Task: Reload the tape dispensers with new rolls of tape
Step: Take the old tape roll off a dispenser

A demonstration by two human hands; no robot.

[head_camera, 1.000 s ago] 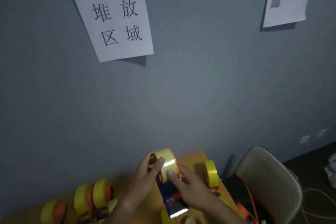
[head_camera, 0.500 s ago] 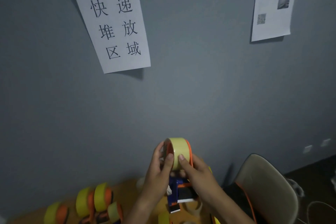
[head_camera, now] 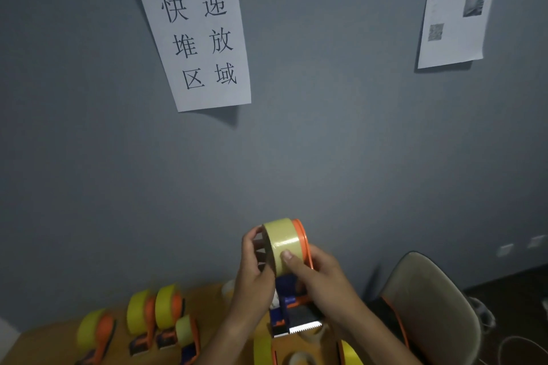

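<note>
I hold an orange and blue tape dispenser [head_camera: 296,310] up in front of the grey wall, its toothed blade pointing toward me. A yellow tape roll [head_camera: 281,241] sits on its wheel. My left hand [head_camera: 256,272] grips the roll's left side, fingers curled over the hub. My right hand [head_camera: 318,278] holds the dispenser's right side, with the thumb pressed on the roll's face. Several loaded orange dispensers [head_camera: 166,310] with yellow rolls stand on the wooden table [head_camera: 207,295] at the lower left.
More yellow tape and orange dispenser parts [head_camera: 264,348] lie at the bottom edge below my hands. A beige chair [head_camera: 430,302] stands to the right of the table. Two paper sheets [head_camera: 201,38] hang on the wall. Cables lie on the dark floor at the far right.
Both hands have lifted the dispenser with its roll higher and turned it. The view has tilted a little, showing more of the table.
</note>
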